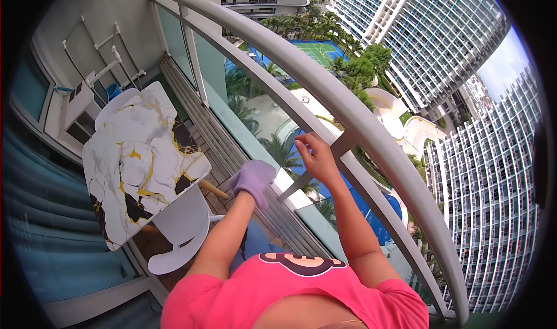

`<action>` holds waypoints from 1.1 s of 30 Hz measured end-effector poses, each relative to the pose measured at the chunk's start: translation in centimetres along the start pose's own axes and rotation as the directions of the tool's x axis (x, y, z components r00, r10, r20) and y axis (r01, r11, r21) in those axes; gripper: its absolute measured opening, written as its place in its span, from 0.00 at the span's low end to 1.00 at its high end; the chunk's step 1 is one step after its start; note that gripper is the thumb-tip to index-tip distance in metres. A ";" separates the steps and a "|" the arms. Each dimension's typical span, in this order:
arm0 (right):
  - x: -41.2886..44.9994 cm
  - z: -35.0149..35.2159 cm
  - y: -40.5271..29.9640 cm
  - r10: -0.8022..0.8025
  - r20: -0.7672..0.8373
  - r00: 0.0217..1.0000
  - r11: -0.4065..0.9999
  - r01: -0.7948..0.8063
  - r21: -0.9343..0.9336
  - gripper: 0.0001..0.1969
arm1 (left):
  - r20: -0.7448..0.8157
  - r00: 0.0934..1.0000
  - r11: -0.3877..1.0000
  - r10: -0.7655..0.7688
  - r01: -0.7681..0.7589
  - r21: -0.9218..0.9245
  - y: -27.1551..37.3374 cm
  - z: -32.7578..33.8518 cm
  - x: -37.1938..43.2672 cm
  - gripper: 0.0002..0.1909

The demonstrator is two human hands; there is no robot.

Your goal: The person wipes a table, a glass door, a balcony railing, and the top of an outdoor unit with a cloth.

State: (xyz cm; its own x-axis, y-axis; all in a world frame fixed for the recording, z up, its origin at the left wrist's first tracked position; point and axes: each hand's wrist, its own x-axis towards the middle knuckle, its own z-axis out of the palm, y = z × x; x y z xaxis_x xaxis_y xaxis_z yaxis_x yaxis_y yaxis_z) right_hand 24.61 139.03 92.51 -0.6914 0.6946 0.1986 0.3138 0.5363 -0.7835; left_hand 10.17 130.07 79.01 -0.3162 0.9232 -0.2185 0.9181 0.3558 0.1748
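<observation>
A lilac cloth (253, 179) covers my left hand (252, 181), worn like a mitt or wrapped around it, beside the glass panel of the balcony railing. The fingers under it are hidden. My right hand (317, 157) is bare, with its fingers curled and nothing seen in them, near the bracket (346, 142) that joins the lower rail to the thick grey top handrail (278, 35). Whether it touches the metal, I cannot tell. Below both hands runs the glass panel (237, 129) of the railing.
On the left stands a table with a marble-patterned top (143, 155), with white chairs (187, 224) at two sides. A white drying rack (104, 65), a small cabinet (78, 111) and a blue bucket (113, 91) are at the far end. Beyond the railing is a deep drop.
</observation>
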 end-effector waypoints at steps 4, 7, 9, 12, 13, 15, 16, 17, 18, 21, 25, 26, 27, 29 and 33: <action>5.1 1.6 0.9 -0.331 -0.131 0.935 0.881 0.256 -0.397 0.12 | -0.304 0.941 0.926 -0.148 0.239 0.291 -1.7 -0.8 9.6 0.09; 9.1 2.4 3.3 -0.342 -0.242 0.908 0.639 0.036 -0.769 0.24 | -0.554 0.688 0.875 -0.468 0.272 -0.401 1.8 -1.8 13.4 0.10; 10.8 2.6 5.1 -0.113 -0.204 0.972 0.706 -0.066 -0.706 0.25 | -0.688 0.438 0.428 -0.578 -0.556 -0.713 5.3 -2.9 14.1 0.11; 12.8 3.5 4.9 0.081 -0.155 0.985 0.748 -0.163 -0.644 0.29 | -0.763 0.582 0.444 -0.281 -0.626 -0.641 8.6 -1.6 12.0 0.11; 13.5 3.7 3.6 0.203 -0.123 0.971 0.741 -0.234 -0.629 0.28 | -0.764 0.603 0.436 -0.231 -0.637 -0.635 8.4 -1.3 12.0 0.11; 13.7 3.2 2.8 0.333 -0.131 0.934 0.672 -0.332 -0.662 0.25 | -0.756 0.634 0.388 -0.164 -0.663 -0.640 8.3 -1.2 12.8 0.11; 13.7 3.4 2.8 0.334 -0.130 0.934 0.673 -0.333 -0.661 0.25 | -0.753 0.634 0.384 -0.174 -0.661 -0.645 7.2 -1.5 14.1 0.11; 13.6 3.5 2.9 0.260 -0.153 0.954 0.686 -0.294 -0.665 0.25 | -0.749 0.634 0.381 -0.192 -0.655 -0.652 6.1 -1.8 15.7 0.11; 13.5 3.5 3.1 0.186 -0.179 0.966 0.694 -0.258 -0.672 0.25 | -0.744 0.632 0.383 -0.217 -0.646 -0.660 5.0 -2.2 17.5 0.11; 13.6 3.8 3.8 0.135 -0.213 0.968 0.683 -0.246 -0.687 0.25 | -0.711 0.611 0.385 -0.348 -0.598 -0.703 0.2 -4.4 23.7 0.11; 14.1 4.7 3.0 0.209 -0.163 0.964 0.671 -0.263 -0.693 0.25 | -0.580 0.583 0.320 -0.569 -0.494 -0.809 -8.2 -6.8 29.5 0.11; 14.6 4.9 2.5 0.279 -0.174 0.944 0.682 -0.323 -0.656 0.25 | -0.542 0.577 0.301 -0.611 -0.465 -0.833 -9.7 -6.7 30.1 0.12; 15.3 4.8 1.2 0.493 -0.101 0.864 0.661 -0.447 -0.604 0.28 | -0.514 0.575 0.287 -0.636 -0.441 -0.850 -10.5 -6.2 30.3 0.12; 15.2 4.8 3.3 0.322 -0.090 0.942 0.708 -0.303 -0.638 0.27 | -0.485 0.601 0.264 -0.636 -0.421 -0.868 -8.7 -4.3 29.7 0.12; 20.7 7.9 1.6 0.041 0.022 0.999 0.775 -0.018 -0.632 0.28 | -0.474 0.713 0.190 -0.517 -0.444 -0.876 -0.1 1.9 23.2 0.12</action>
State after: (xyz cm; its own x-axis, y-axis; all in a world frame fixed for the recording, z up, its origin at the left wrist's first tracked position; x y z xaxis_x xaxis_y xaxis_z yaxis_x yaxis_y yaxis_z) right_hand 5.67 150.45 90.72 -0.6922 0.7054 0.1527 0.6669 0.7060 -0.2383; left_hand 3.18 151.14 72.09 -0.8131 0.5435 0.2086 0.1051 -0.2153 0.9709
